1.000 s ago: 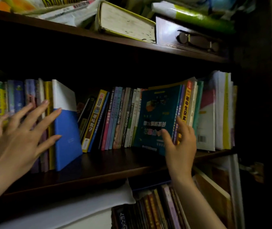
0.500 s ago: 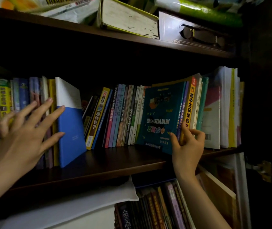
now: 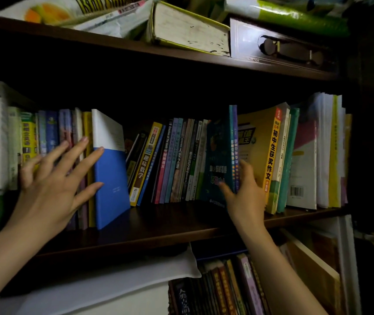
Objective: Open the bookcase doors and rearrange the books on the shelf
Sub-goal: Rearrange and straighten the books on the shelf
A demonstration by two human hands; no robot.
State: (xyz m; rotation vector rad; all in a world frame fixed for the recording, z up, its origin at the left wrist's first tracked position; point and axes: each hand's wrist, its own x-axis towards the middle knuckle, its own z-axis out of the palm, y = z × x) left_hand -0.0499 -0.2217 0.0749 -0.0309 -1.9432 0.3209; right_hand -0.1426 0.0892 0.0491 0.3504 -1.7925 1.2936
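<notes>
The middle shelf [image 3: 163, 226] of a dark wooden bookcase holds a row of books. My left hand [image 3: 54, 178] is spread with straight fingers against the spines of the upright left group, its fingertips touching a blue and white book [image 3: 111, 173] at that group's right end. My right hand [image 3: 243, 196] grips the lower spine of a dark teal book [image 3: 218, 160], thumb on its front cover and fingers behind. That teal book stands nearly upright beside several slim books [image 3: 177, 160] leaning left. A yellow book [image 3: 263, 155] to the right shows its cover.
The upper shelf carries a thick yellow-edged book [image 3: 188, 30] lying flat, a small drawer box [image 3: 279, 48] and papers. White and yellow books [image 3: 327, 151] fill the shelf's right end. Lower shelf books [image 3: 222, 289] and a white cushion [image 3: 104, 285] sit below. The dark right side panel [image 3: 372, 133] bounds the shelf.
My right hand has swung the teal book from facing out to nearly upright, parting it from the yellow book and baring that cover. My left hand stayed against the left group.
</notes>
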